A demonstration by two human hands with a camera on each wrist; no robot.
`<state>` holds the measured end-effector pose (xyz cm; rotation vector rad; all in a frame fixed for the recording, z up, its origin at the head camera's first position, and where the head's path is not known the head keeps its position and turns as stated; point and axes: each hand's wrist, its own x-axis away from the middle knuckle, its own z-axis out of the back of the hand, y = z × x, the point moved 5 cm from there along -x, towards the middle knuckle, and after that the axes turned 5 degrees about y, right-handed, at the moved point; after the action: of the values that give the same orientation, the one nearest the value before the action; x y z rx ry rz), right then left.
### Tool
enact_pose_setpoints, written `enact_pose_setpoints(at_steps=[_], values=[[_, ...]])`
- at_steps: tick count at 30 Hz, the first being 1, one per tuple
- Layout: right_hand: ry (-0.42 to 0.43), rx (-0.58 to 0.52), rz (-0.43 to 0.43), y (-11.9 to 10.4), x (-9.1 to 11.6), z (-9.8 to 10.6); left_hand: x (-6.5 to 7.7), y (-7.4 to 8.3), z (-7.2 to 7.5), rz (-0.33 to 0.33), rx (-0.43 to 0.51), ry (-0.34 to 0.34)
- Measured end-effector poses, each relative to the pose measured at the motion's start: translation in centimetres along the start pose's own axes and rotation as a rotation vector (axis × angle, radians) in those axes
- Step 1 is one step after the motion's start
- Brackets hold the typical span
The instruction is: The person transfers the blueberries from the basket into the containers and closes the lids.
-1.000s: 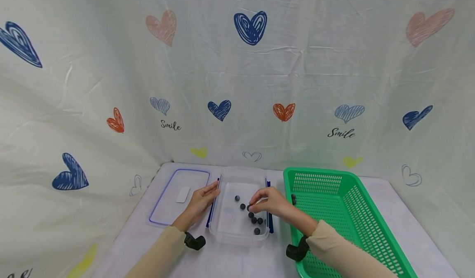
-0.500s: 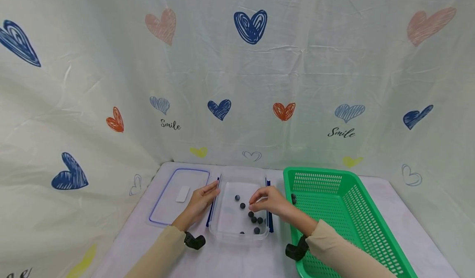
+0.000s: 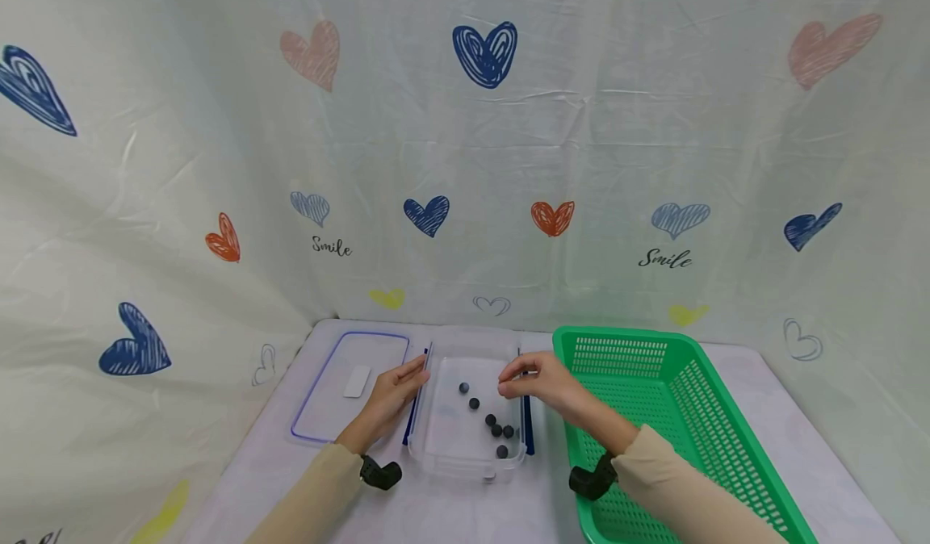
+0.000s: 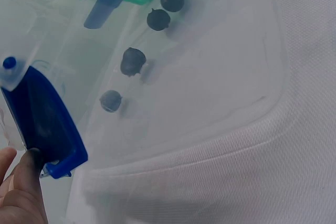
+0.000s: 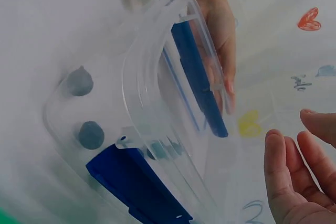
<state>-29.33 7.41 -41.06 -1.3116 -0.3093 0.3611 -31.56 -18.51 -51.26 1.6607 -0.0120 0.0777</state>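
A clear plastic food container (image 3: 443, 455) stands with its blue side clips (image 4: 50, 119) folded down. Several dark blueberries (image 3: 490, 420) lie on its floor, mostly toward the right half. My left hand (image 3: 392, 399) rests along the container's left wall, its fingers extended and touching the blue clip there. Above the right rim hovers my right hand (image 3: 541, 374), fingers bent loosely. In the right wrist view, thumb and fingertips (image 5: 274, 137) stand apart with nothing between them.
A green perforated basket (image 3: 697, 350) stands close on the right, under my right forearm. The clear lid with a blue seal (image 3: 320, 374) lies flat at the left. A white curtain with printed hearts (image 3: 487, 140) closes off the back.
A berry at my right fingertips has been let go into the container. My right hand has since risen and moved right, its arm now covering the basket's berries. My left hand stays put.
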Motion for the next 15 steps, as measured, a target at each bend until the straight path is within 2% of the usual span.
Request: enact_pose_setpoints(at_steps=[4, 10, 15], values=[[0.016, -0.038, 0.018, -1.4, 0.6, 0.8, 0.0, 0.0, 0.0, 0.013, -0.007, 0.007], [0.07, -0.027, 0.022, 0.5, -0.1, 2.7, -0.1, -0.1, 0.0, 0.016, -0.001, -0.008], [0.093, -0.012, 0.032, 0.9, 0.3, 4.0, -0.2, -0.1, 0.0, 0.014, 0.017, -0.021]])
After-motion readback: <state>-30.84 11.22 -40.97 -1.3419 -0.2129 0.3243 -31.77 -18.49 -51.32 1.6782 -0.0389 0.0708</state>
